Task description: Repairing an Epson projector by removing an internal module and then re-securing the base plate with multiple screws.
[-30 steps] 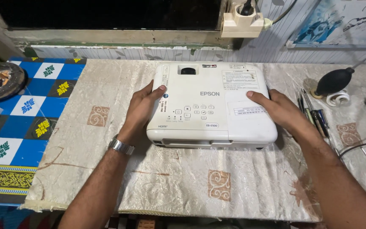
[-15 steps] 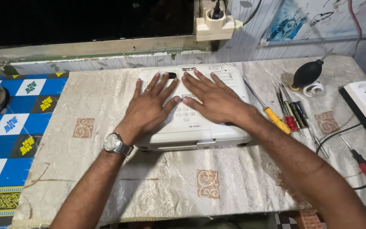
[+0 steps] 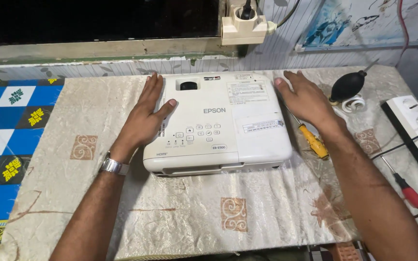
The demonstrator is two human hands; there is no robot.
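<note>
1. Because it pads the worktop, the cream patterned cloth [image 3: 194,212] carries the white boxy plastic projector [image 3: 216,123] at its middle.
2. Left hand [image 3: 143,116] lies flat, fingers spread, steadying the projector's left edge.
3. Right hand [image 3: 306,99] rests open beside its right edge, gripping nothing.
4. Yellow-handled screwdriver [image 3: 314,141] lies near that wrist, within reach.

On top of the white projector [image 3: 216,123], near its far right corner, sits a squarish white label [image 3: 246,91] with fine dark print, and a narrow white strip label [image 3: 263,126] lies slanted nearer its right edge. At the projector's far edge, just left of the squarish label, is a small dark sticker [image 3: 212,78], too small to make out clearly. Beyond the projector, to its upper right, a blue and white picture sheet [image 3: 364,21], perhaps a poster, hangs on the wall.
</note>
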